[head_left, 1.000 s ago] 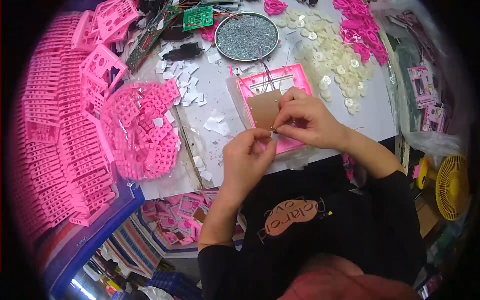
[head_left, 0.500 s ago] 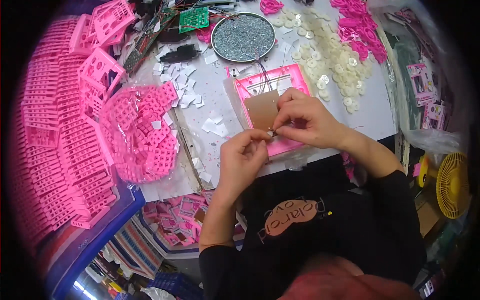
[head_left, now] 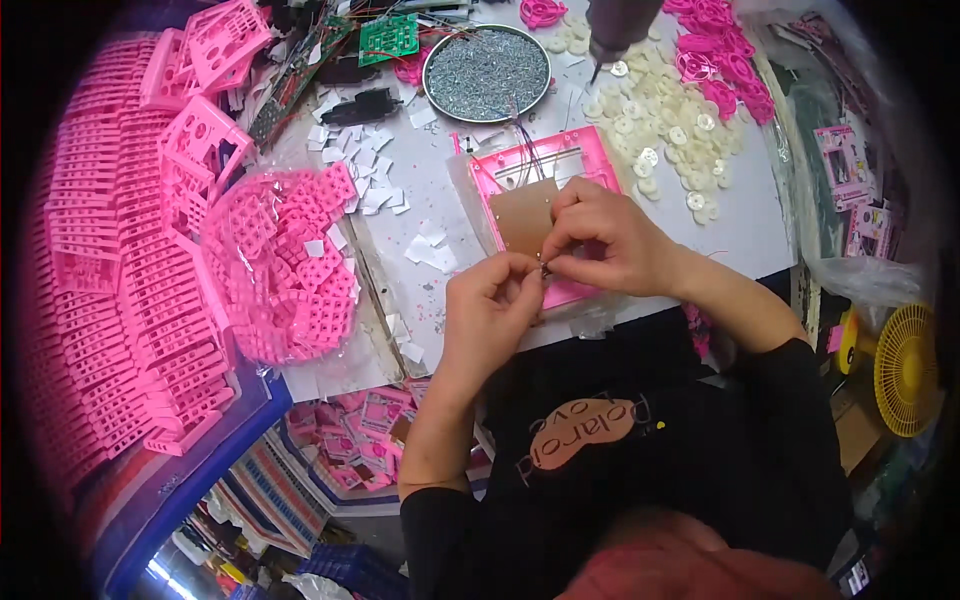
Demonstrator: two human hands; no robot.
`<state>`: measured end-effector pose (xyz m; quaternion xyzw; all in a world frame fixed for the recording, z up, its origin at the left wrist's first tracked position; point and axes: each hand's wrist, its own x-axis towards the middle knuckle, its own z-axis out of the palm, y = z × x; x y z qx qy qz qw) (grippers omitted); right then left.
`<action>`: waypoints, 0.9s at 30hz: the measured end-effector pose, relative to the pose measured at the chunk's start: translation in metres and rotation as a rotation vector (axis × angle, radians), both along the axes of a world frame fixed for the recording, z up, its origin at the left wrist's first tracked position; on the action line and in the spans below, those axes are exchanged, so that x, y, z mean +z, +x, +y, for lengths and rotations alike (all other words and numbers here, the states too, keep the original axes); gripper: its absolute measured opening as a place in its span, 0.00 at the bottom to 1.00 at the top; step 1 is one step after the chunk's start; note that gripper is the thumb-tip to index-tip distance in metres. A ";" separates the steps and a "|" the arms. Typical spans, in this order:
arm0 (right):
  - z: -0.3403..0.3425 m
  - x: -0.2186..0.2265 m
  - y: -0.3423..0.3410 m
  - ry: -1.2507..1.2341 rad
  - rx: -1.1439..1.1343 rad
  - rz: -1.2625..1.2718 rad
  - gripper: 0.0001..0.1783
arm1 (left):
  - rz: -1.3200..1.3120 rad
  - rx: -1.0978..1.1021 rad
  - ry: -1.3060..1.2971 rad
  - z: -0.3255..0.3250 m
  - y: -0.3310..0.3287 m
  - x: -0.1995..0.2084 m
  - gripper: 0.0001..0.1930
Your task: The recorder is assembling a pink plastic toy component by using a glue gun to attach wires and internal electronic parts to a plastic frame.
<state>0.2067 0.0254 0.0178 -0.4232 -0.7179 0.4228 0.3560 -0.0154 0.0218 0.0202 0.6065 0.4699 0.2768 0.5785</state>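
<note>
A pink plastic housing [head_left: 593, 152] lies on the table in front of me, with a brown board [head_left: 522, 215] set in it. Thin dark wires [head_left: 526, 140] run out past its far edge. At the board's near edge, my left hand [head_left: 488, 308] and my right hand [head_left: 615, 243] meet, thumbs and forefingers pinched together. Between the fingertips shows a tiny dark and metallic part [head_left: 543, 267], too small to name. Both hands seem to grip it, and the fingers partly cover it.
A round dish of small screws [head_left: 487, 75] stands beyond the housing. A dark powered screwdriver [head_left: 615, 30] hangs over white plastic discs [head_left: 685, 150]. Left are white paper pieces [head_left: 375, 165], bagged pink keypads [head_left: 290, 270] and stacked pink frames [head_left: 130, 250]. A yellow fan [head_left: 905, 370] stands right.
The dark screwdriver has come into view at the top, above the white discs. My fingertips have shifted slightly, and the small part between them shows more plainly.
</note>
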 end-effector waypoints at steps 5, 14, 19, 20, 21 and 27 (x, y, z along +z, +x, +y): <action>-0.007 0.007 -0.008 0.200 -0.100 -0.162 0.12 | -0.097 -0.003 -0.268 0.004 -0.001 0.008 0.04; -0.040 0.007 -0.019 -0.147 -0.198 -0.019 0.11 | -0.064 0.058 -0.127 -0.012 0.003 0.003 0.04; -0.037 -0.002 -0.014 0.071 -0.139 -0.047 0.11 | 0.117 0.030 0.091 -0.011 0.005 0.007 0.04; -0.036 -0.005 -0.016 0.214 -0.140 -0.071 0.10 | 0.110 0.034 -0.064 -0.006 0.005 0.016 0.04; -0.035 -0.008 -0.018 0.357 -0.141 -0.093 0.09 | 0.102 0.039 -0.218 -0.001 0.004 0.022 0.05; -0.032 -0.004 -0.019 0.579 -0.072 -0.325 0.10 | -0.051 -0.012 -0.189 0.005 -0.005 0.008 0.08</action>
